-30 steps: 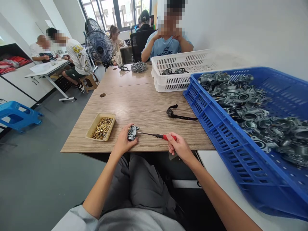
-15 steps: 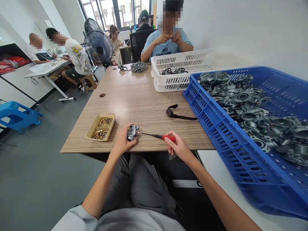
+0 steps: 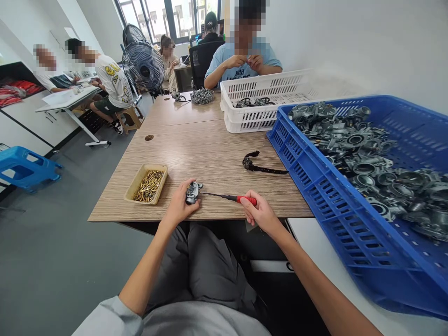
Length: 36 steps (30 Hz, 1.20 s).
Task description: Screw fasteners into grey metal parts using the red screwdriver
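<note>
My left hand [image 3: 180,205] is closed round a small grey metal carburetor [image 3: 192,192] near the front edge of the wooden table [image 3: 196,149]. In my right hand [image 3: 259,209] is a screwdriver [image 3: 229,198] with a red and black handle and a thin dark shaft. Its shaft points left, and the tip meets the carburetor's right side; exactly where it touches is too small to tell. Left of my left hand stands a cream tray [image 3: 164,185] filled with small brass parts [image 3: 149,186].
A black wristwatch [image 3: 248,163] lies beside a blue crate [image 3: 297,163] heaped with carburetors [image 3: 357,140]. Behind it is a white basket [image 3: 245,126] holding some parts. A person in a blue shirt [image 3: 220,65] sits across the table. A fan [image 3: 143,70] and blue stool [image 3: 28,168] stand left.
Hands, carburetor and screwdriver keep nearly the same place and hold. The view has shifted very slightly. Across the table, the other person's hands have moved a little.
</note>
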Each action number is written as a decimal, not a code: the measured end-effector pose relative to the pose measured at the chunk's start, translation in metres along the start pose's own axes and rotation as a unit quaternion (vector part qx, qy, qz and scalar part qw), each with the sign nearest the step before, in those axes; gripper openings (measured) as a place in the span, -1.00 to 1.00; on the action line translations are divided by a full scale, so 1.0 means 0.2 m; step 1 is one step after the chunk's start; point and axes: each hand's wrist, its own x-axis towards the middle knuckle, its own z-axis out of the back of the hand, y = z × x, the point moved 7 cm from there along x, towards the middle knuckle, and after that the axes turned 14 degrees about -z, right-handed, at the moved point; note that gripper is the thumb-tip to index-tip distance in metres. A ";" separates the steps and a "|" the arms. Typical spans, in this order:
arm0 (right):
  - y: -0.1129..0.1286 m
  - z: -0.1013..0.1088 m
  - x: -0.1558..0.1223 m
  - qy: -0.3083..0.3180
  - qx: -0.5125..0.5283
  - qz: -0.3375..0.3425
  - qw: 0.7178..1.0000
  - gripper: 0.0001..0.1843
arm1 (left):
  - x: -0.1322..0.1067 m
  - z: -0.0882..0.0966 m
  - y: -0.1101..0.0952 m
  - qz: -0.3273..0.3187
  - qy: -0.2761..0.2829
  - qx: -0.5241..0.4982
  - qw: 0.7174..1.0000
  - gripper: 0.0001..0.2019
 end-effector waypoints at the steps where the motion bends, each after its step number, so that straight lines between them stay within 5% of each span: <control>1: 0.00 0.00 0.00 -0.004 0.000 -0.002 1.000 -0.51 | 0.00 0.00 0.00 -0.003 -0.001 0.001 1.000 -0.32; 12: 0.00 0.01 -0.01 -0.031 -0.042 -0.009 0.999 -0.40 | 0.00 0.00 -0.01 -0.007 -0.001 0.005 1.000 -0.33; 22: 0.00 0.00 -0.01 0.002 -0.027 0.000 1.000 -0.58 | 0.00 0.01 0.00 0.004 -0.008 -0.004 1.000 -0.32; 36: 0.01 -0.01 -0.01 0.008 -0.018 0.002 1.000 -0.58 | 0.00 0.01 0.00 0.014 -0.008 -0.004 1.000 -0.33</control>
